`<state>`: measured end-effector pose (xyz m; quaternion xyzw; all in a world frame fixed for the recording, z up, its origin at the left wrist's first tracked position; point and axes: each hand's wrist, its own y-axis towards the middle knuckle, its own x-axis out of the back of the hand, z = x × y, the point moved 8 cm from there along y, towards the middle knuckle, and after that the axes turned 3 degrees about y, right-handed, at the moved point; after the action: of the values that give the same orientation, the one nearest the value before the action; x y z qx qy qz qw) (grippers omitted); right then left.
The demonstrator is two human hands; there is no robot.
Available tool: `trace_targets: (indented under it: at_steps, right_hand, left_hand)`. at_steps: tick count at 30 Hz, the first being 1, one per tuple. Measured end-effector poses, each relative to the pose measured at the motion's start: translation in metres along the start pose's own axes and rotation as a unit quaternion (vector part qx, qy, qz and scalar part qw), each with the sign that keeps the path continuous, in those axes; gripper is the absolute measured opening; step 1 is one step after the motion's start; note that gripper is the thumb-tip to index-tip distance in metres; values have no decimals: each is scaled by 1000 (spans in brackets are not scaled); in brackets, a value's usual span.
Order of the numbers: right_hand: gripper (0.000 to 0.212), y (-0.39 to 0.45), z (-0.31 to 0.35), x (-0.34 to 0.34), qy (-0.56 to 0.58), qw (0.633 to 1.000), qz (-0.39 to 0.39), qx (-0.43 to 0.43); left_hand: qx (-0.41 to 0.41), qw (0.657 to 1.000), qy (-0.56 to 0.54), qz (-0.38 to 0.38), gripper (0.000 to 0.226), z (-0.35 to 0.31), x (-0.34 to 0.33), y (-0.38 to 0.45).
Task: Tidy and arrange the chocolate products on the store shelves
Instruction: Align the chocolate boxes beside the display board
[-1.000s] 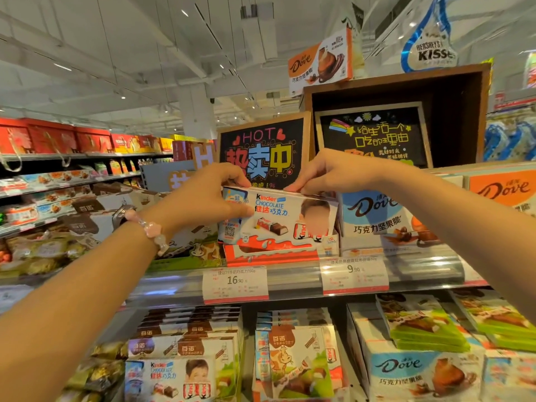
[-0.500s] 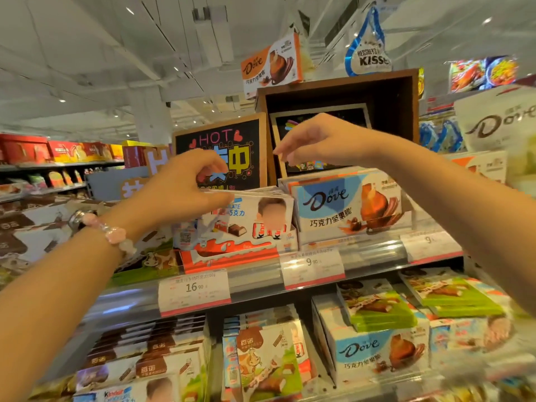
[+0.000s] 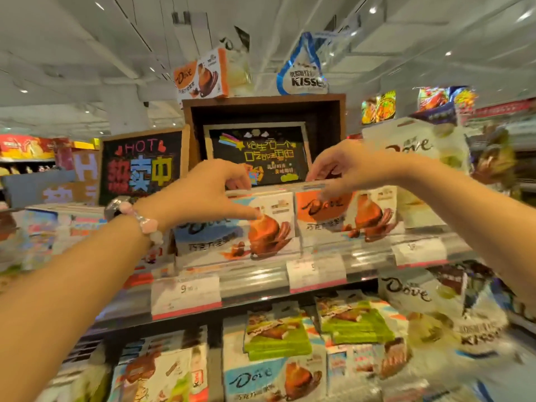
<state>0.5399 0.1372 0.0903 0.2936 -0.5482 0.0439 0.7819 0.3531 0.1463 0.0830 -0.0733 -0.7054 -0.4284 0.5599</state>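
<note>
A blue-and-white Dove box (image 3: pixel 220 242) stands at the front of the top shelf, and an orange Dove box (image 3: pixel 371 216) stands right beside it. My left hand (image 3: pixel 203 192) grips the blue box at its top edge, fingers over the top and thumb pressed on the front face. My right hand (image 3: pixel 348 166) pinches the top edge of the orange box, fingers on top and thumb in front. The view is blurred by motion. Kinder boxes (image 3: pixel 72 227) sit smeared at the far left of the same shelf.
Price tags (image 3: pixel 185 294) hang on the shelf rail (image 3: pixel 255 274). Chalkboard signs (image 3: pixel 139 169) and a wooden display box (image 3: pixel 264 103) stand behind the products. White Dove bags (image 3: pixel 412 291) hang at the right. Green boxes (image 3: pixel 278 338) and more Dove boxes fill the lower shelf.
Both hands left the Kinder box and moved right along the top shelf. The left hand now holds the blue Dove box and the right hand the orange one. The view swung right.
</note>
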Motion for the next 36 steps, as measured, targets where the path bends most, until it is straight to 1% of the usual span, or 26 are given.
trace_targets:
  at_steps: [2, 4, 5, 8, 11, 14, 17, 19, 21, 23, 25, 28, 32, 36]
  right_hand:
    - [49, -5, -16, -3, -51, 998, 21, -6]
    - [61, -7, -27, -9, -83, 996, 32, 2]
    - [63, -7, -30, -11, -99, 995, 31, 13]
    - [58, -4, -37, -9, -114, 993, 7, 35]
    - [51, -1, -40, -3, -97, 994, -4, 50]
    - [47, -2, -40, 5, -54, 996, -3, 68]
    - [47, -3, -38, 21, -15, 997, -15, 76]
    - [50, -3, -34, 34, 1, 996, -30, 79]
    - [48, -4, -24, 47, 15, 994, -45, 94]
    - [45, -3, -9, 54, 33, 992, -50, 110]
    - [46, 3, 7, 52, 38, 991, -41, 118]
    - [47, 20, 34, 34, 18, 992, -21, 125]
    - [37, 38, 64, 5, 1, 990, 13, 142]
    - [34, 50, 86, -13, 14, 986, 43, 159]
  left_hand:
    - [17, 998, 59, 4, 51, -5, -8, 7]
    - [38, 996, 83, -6, 46, -6, -12, 10]
    - [45, 996, 81, -11, 42, -7, -13, 10]
    - [57, 996, 69, -11, 37, -9, -12, 10]
    - [76, 995, 60, -20, 37, -13, -5, 9]
    - [82, 994, 42, -60, 35, -18, 11, 6]
    - [83, 992, 17, -91, 34, -26, 31, -1]
    - [92, 990, -14, -107, 39, -29, 43, -9]
    - [101, 986, -48, -124, 46, -30, 55, -19]
    - [98, 985, -66, -127, 46, -31, 66, -26]
    - [95, 986, -70, -117, 45, -32, 74, -30]
    - [98, 989, -40, -108, 40, -29, 82, -36]
    - [115, 989, -2, -95, 33, -16, 82, -47]
    - [127, 989, 11, -76, 33, -3, 80, -61]
